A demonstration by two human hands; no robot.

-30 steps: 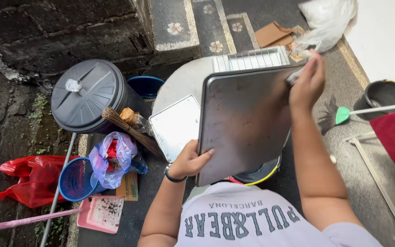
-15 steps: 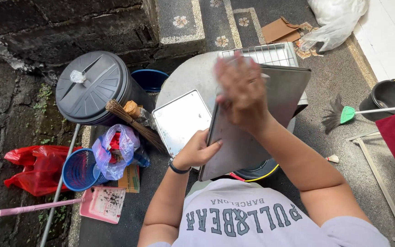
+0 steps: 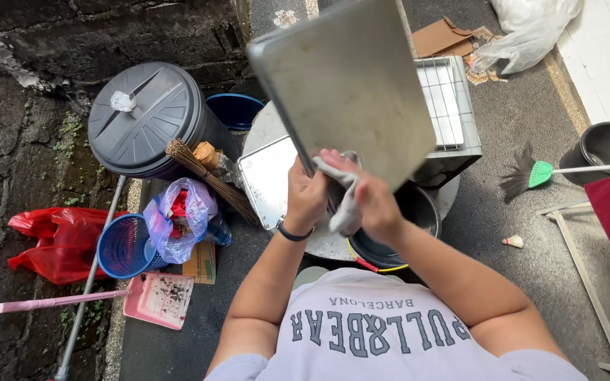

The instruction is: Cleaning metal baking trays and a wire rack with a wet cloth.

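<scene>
I hold a large flat metal tray (image 3: 351,85) tilted up in front of me. My left hand (image 3: 305,194) grips its lower edge. My right hand (image 3: 374,204) clutches a pale grey cloth (image 3: 344,194) pressed against the tray's bottom corner, right beside my left hand. A second metal tray (image 3: 266,176) lies flat on the round metal surface (image 3: 326,243) below. A dark bowl (image 3: 404,212) sits under my right hand.
A grey lidded bin (image 3: 146,116) stands at the left with a stick broom (image 3: 206,173) against it. Nearby are a blue basket (image 3: 121,247), a plastic bag (image 3: 181,215), a pink dustpan (image 3: 157,300), a red bag (image 3: 54,240). A wire rack (image 3: 450,106), green brush (image 3: 538,173) and black bucket (image 3: 605,148) lie to the right.
The tray has swung up and turned its pale face toward me. My right hand dropped from its top edge down to the bottom corner, beside my left hand, with the cloth.
</scene>
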